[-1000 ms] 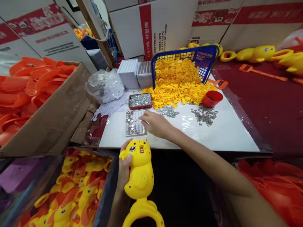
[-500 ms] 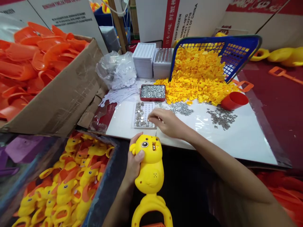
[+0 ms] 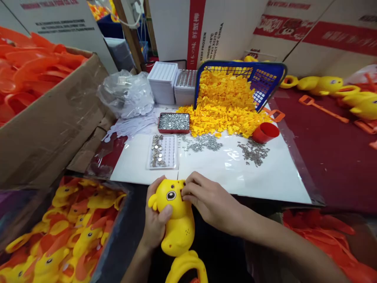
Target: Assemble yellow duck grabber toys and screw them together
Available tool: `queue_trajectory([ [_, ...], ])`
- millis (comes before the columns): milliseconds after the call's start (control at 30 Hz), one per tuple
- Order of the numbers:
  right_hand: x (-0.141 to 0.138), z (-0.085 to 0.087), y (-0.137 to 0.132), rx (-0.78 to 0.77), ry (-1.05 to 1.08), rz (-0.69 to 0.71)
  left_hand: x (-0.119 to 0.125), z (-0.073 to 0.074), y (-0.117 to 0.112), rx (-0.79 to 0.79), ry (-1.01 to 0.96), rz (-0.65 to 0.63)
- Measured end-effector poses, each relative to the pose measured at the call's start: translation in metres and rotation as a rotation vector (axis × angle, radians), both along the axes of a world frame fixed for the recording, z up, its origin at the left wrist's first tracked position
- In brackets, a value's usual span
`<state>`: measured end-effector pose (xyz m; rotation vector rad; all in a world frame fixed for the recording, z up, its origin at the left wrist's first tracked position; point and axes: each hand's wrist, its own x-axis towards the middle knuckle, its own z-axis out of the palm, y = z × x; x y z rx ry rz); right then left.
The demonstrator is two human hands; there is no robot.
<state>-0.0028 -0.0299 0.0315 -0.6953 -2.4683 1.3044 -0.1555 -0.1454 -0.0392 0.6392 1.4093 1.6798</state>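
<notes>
I hold the yellow plastic animal-shaped toy [image 3: 179,232] in front of the worktop's [image 3: 244,184] near edge, my left hand [image 3: 155,224] wrapped around its head. The fingers of my right hand [image 3: 210,202] are bent narrow against the face; their tips are hidden, so I cannot tell whether they grip anything. Beyond lies a white plastic tray [image 3: 176,155] of round silvery discs, then a red rectangular tray [image 3: 173,131] of small metal parts, near a tilted blue lattice basket [image 3: 269,72] spilling small yellow plastic pieces [image 3: 226,120].
</notes>
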Motion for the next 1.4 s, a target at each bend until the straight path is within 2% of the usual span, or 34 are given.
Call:
queue_trajectory([
  [100, 0.008, 0.009, 0.006, -0.167, -0.080, -0.047, -0.003, -0.004, 0.001, 0.047, 0.214, -0.030],
  [233, 0.022, 0.017, 0.016, -0.315, -0.047, -0.130, 0.007, -0.003, 0.014, 0.101, 0.296, -0.102],
  [367, 0.036, 0.010, 0.024, -0.676, 0.065, -0.273, 0.030, 0.002, 0.042, 0.181, 0.229, -0.219],
  [433, 0.043, 0.001, 0.029, -0.759, 0.174, -0.401, 0.037, 0.008, 0.058, 0.182, 0.236, -0.299],
  [500, 0.049, -0.008, 0.032, -0.713, 0.259, -0.537, 0.040, 0.015, 0.072, 0.135, 0.308, -0.359],
  [567, 0.053, -0.014, 0.035, -0.641, 0.295, -0.618, 0.040, 0.022, 0.083, 0.090, 0.408, -0.366],
  [667, 0.055, -0.018, 0.039, -0.594, 0.303, -0.658, 0.037, 0.030, 0.091, 0.040, 0.560, -0.319],
  [733, 0.054, -0.020, 0.043, -0.553, 0.268, -0.643, 0.036, 0.030, 0.092, -0.021, 0.572, -0.316],
  [800, 0.054, -0.020, 0.051, -0.518, 0.199, -0.566, 0.036, 0.027, 0.094, -0.073, 0.488, -0.292],
  [933, 0.058, -0.010, 0.075, -0.466, 0.048, -0.320, 0.036, 0.020, 0.100, -0.127, 0.317, -0.187],
  [1067, 0.061, 0.006, 0.093, -0.203, -0.127, -0.077, 0.036, 0.020, 0.101, -0.110, 0.228, -0.153],
  [1200, 0.057, 0.012, 0.105, 0.005, -0.166, 0.035, 0.038, 0.021, 0.099, -0.131, 0.155, -0.091],
  [1267, 0.059, 0.009, 0.117, 0.168, -0.196, -0.009, 0.040, 0.022, 0.098, -0.148, 0.144, -0.081],
  [1400, 0.073, -0.010, 0.150, 0.518, -0.240, -0.303, 0.042, 0.025, 0.100, -0.161, 0.123, -0.076],
])
